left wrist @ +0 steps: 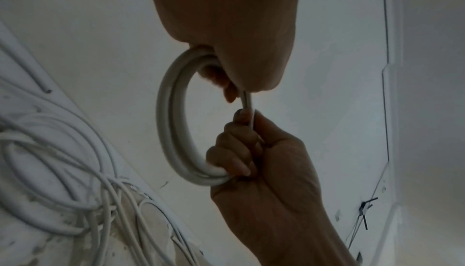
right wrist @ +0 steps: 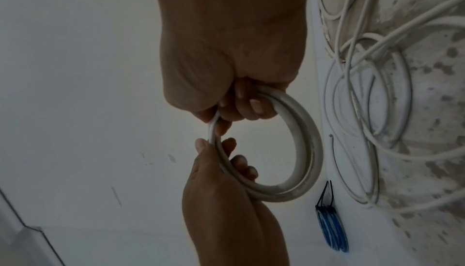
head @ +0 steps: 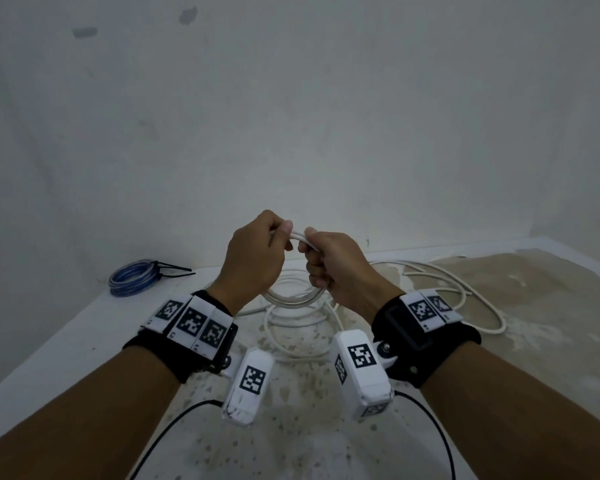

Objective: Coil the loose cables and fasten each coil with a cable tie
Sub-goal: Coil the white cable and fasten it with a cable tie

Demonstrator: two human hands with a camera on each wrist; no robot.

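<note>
A small coil of white cable [head: 293, 300] hangs above the table between both hands. My left hand [head: 280, 234] grips its top left, thumb and fingers curled round the strands. My right hand [head: 309, 245] grips the right side, pinching the strand at the top. The left wrist view shows the white coil [left wrist: 169, 123] as a two-strand ring, with the left hand [left wrist: 227, 83] above and the right hand [left wrist: 247, 131] below. In the right wrist view the white coil [right wrist: 310, 143] runs from the right hand [right wrist: 239, 107] down to the left hand [right wrist: 219, 151].
A blue coil [head: 134, 277] fastened with a black cable tie [head: 174, 268] lies at the table's far left. Loose white cables [head: 465, 292] sprawl across the worn table top [head: 534, 306] under and right of the hands. A wall stands close behind.
</note>
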